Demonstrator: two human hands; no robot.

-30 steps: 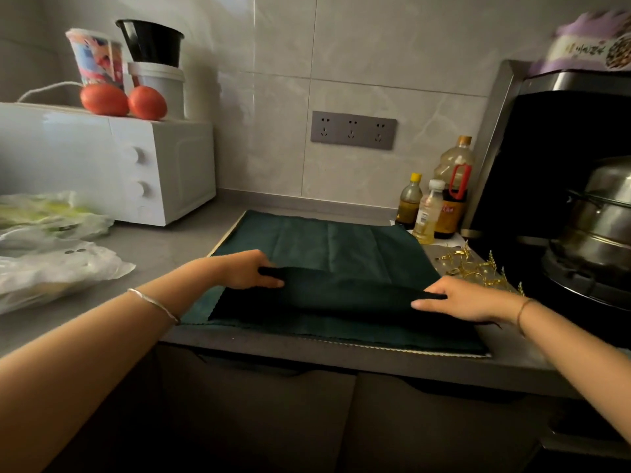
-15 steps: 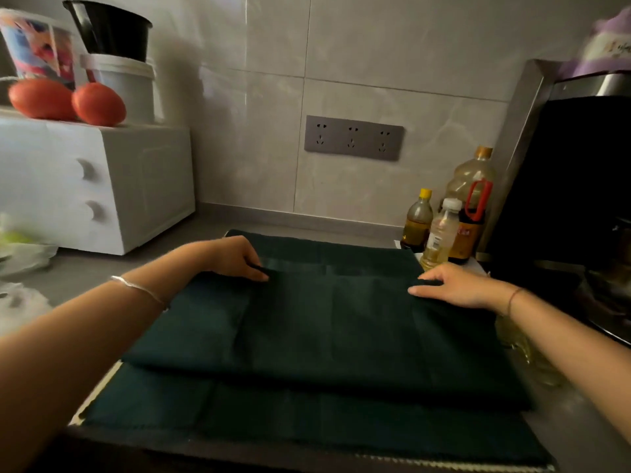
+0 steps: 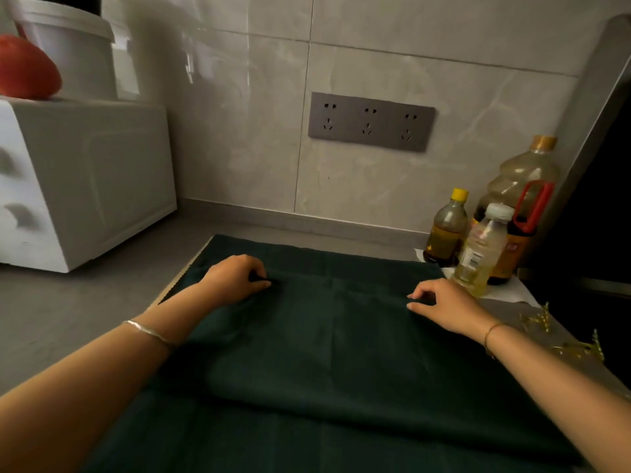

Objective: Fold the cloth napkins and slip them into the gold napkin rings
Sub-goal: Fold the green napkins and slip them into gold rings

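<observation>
Head view: I look down on a grey counter (image 3: 68,319), read from my left to my right.
White appliance (image 3: 85,179): far left, well apart from the cloth, with a tomato (image 3: 24,68) on top.
Left hand (image 3: 235,278): fingers curled, pinching the far edge of the napkin's upper layer near its left end.
Green napkin (image 3: 324,353): flat on the counter in front of me, doubled over, and the fold looks to lie on my side. Another green layer shows beneath it, and I cannot tell whether it is the same cloth.
Right hand (image 3: 444,305): thumb and fingertips nipping the same edge near its right end.
Bottles (image 3: 481,247): three, just beside my right hand at the cloth's far right corner.
Gold napkin rings (image 3: 573,346): loose on the counter right of the cloth, near my right wrist; none holds a napkin yet.
Risk, left: if one hand pulls harder, I judge the edge skews and the fold sets crooked.
Risk, middle: dragging the top layer may ruck the layer under it.
Risk, right: a wide sweep of my right hand could topple the nearest bottle or scatter the rings.
</observation>
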